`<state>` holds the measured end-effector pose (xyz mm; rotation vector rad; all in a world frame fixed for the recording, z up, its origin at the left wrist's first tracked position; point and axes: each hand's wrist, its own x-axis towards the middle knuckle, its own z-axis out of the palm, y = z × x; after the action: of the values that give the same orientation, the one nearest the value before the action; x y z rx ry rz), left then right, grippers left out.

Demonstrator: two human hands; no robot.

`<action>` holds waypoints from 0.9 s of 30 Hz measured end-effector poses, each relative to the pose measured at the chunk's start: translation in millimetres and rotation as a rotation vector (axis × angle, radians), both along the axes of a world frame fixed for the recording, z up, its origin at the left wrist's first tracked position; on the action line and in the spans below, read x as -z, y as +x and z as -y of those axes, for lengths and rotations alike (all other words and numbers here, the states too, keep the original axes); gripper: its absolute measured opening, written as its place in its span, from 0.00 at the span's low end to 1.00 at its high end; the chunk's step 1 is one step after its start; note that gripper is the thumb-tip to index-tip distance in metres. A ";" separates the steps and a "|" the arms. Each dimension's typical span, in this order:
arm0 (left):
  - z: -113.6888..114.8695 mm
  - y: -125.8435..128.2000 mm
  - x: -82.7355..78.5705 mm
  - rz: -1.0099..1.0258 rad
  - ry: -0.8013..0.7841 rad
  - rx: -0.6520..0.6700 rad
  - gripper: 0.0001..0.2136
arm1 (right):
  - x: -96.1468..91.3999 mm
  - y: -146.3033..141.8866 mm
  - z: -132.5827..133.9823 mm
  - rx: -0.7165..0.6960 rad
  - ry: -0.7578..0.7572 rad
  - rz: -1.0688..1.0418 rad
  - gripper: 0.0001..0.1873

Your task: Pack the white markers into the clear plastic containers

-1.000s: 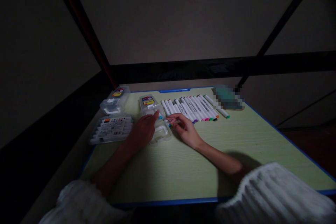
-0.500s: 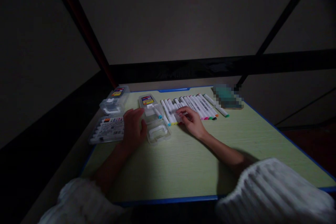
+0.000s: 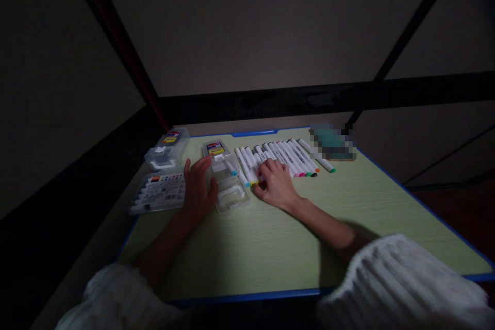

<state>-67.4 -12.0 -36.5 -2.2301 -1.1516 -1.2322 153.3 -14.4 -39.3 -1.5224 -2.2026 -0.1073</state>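
Note:
My right hand [image 3: 276, 184] lies over the row of white markers [image 3: 296, 157], its fingers curled round the near end of a marker whose cap is mostly hidden. A marker with a yellow end [image 3: 252, 175] is beside the thumb. My left hand [image 3: 199, 188] is held in an open curve, thumb apart from fingers, with nothing seen in it. Just right of that hand stands a clear plastic case [image 3: 232, 201], its lid part folded open toward me. Inside the case lies a marker with a light-blue end [image 3: 232, 167].
A second clear case [image 3: 168, 149] stands at the back left. In front of it lies a flat clear pack of markers [image 3: 158, 193]. A blurred green object [image 3: 334, 143] rests at the back right. The pale green table [image 3: 255, 258] has a blue edge.
My right hand has come down onto the markers, its fingers now curled over the near ends. My left hand has barely moved. The view has shifted slightly.

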 end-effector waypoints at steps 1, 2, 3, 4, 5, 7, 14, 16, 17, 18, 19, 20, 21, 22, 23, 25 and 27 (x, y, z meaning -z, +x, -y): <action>-0.2 0.0 0.2 -0.001 -0.003 -0.001 0.22 | 0.3 -0.3 -0.2 0.011 0.001 0.018 0.13; -0.4 -0.1 0.3 0.000 -0.005 0.001 0.21 | 0.6 -0.3 -0.5 0.019 0.002 0.032 0.13; -0.5 -0.1 0.4 0.001 -0.006 0.005 0.21 | 1.0 -0.3 -0.7 0.026 0.004 0.044 0.14; -0.7 -0.1 0.5 0.004 -0.006 0.008 0.20 | 1.3 -0.2 -0.8 0.032 0.005 0.054 0.14; -0.7 -0.1 0.5 0.006 -0.006 0.012 0.20 | 1.5 -0.2 -0.7 0.037 0.006 0.061 0.14; -0.8 0.0 0.6 0.006 -0.004 0.014 0.20 | 1.4 -0.5 -0.2 0.048 0.010 0.070 0.13; -0.6 0.6 0.9 -0.004 -0.008 0.007 0.19 | 0.0 -1.8 2.4 0.053 0.015 0.101 0.14; -0.6 0.8 0.9 -0.006 -0.009 0.002 0.19 | -0.1 -1.9 2.6 0.053 0.012 0.113 0.14; -0.7 0.9 0.8 -0.007 -0.008 0.004 0.19 | -0.1 -2.0 2.6 0.054 0.013 0.119 0.14; -0.8 0.9 0.8 -0.005 -0.008 0.007 0.19 | -0.1 -2.1 2.6 0.055 0.015 0.124 0.14; -0.9 1.0 0.7 -0.003 -0.009 0.012 0.19 | 0.0 -2.2 2.5 0.055 0.017 0.127 0.14; -1.1 1.1 0.7 -0.002 -0.011 0.015 0.19 | 0.0 -2.4 2.3 0.054 0.018 0.128 0.14; -1.2 1.2 0.5 -0.001 -0.014 0.015 0.19 | -0.1 -2.5 2.2 0.053 0.017 0.129 0.14; -1.4 1.3 0.4 -0.003 -0.018 0.011 0.19 | -0.2 -2.6 2.1 0.053 0.016 0.130 0.14; -1.6 1.4 0.3 -0.008 -0.022 0.005 0.19 | -0.4 -2.6 2.0 0.054 0.014 0.131 0.14; -1.8 1.5 0.1 -0.017 -0.022 -0.004 0.19 | -0.9 -2.6 1.7 0.056 0.009 0.128 0.14; -2.1 1.5 0.1 -0.019 -0.021 -0.007 0.18 | -1.2 -2.3 1.4 0.055 0.003 0.121 0.14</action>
<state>-65.9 -9.8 -36.6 -2.2459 -1.1692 -1.1989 151.0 -15.9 -38.1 -1.6143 -2.2526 -0.2254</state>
